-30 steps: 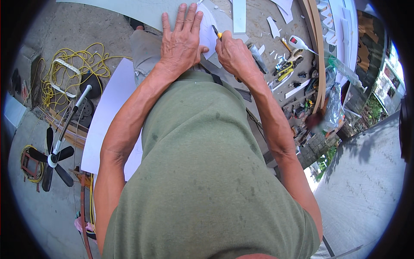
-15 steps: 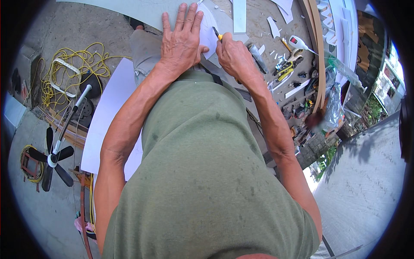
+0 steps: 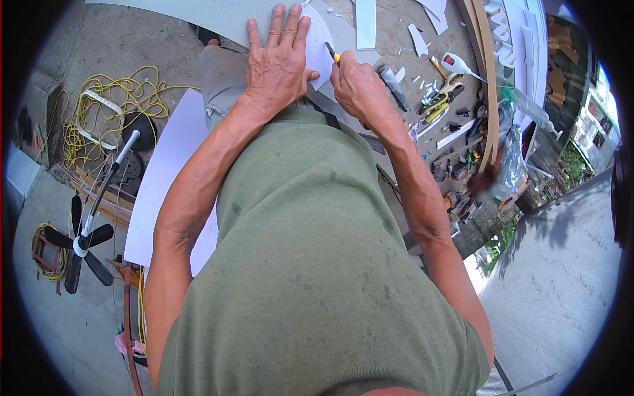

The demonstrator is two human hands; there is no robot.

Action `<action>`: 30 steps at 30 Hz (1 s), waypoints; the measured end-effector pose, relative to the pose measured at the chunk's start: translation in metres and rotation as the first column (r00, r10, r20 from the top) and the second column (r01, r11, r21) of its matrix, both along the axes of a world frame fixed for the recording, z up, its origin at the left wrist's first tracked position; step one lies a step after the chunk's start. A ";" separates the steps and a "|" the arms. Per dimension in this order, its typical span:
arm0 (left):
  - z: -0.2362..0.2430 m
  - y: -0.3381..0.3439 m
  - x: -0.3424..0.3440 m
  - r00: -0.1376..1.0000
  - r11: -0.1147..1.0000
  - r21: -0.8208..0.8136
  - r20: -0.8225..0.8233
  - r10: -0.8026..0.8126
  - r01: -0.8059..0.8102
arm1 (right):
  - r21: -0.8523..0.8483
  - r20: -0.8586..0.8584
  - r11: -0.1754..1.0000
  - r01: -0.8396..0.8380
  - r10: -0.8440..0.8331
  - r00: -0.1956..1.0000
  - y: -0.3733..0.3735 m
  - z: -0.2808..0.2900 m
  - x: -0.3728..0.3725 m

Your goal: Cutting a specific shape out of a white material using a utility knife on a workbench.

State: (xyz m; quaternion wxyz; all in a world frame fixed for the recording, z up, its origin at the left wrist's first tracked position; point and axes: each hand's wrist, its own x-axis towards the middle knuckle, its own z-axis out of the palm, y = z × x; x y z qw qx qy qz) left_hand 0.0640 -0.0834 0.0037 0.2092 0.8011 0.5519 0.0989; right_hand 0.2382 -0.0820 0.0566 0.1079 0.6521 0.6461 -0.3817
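On white sheet [image 3: 317, 49], flat left hand [image 3: 277, 63]

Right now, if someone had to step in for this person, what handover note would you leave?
Left hand: flat, fingers spread, pressing down the white sheet piece on the grey board.
Right hand: closed on a yellow-and-black utility knife, tip at the sheet's edge beside the left thumb.
Done: white offcuts lie on the work surface, so some cutting is finished.
Left: this cut looks unfinished; how far it runs is hidden by the hands.
Nearby: hand tools to the right, a large white sheet on the ground at left.
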 end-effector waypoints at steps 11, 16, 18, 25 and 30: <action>0.001 0.000 0.000 1.000 1.000 -0.008 -0.008 0.001 -0.001 | -0.023 0.027 1.000 -0.005 0.006 1.000 -0.006 0.000 0.002; 0.000 -0.001 0.001 1.000 1.000 0.001 -0.002 0.000 0.000 | -0.021 0.026 1.000 -0.011 0.011 1.000 -0.007 0.003 0.002; 0.001 0.000 0.001 1.000 1.000 -0.001 -0.004 -0.001 0.001 | -0.022 0.024 1.000 -0.011 0.011 1.000 -0.008 0.003 0.002; 0.000 -0.001 0.000 1.000 1.000 0.001 0.002 -0.003 0.003 | -0.042 0.038 0.999 0.001 0.001 0.999 -0.010 0.007 0.001; 0.000 0.000 0.000 1.000 1.000 -0.005 -0.001 -0.004 0.004 | -0.045 0.041 0.999 0.006 -0.004 0.999 -0.012 0.005 0.002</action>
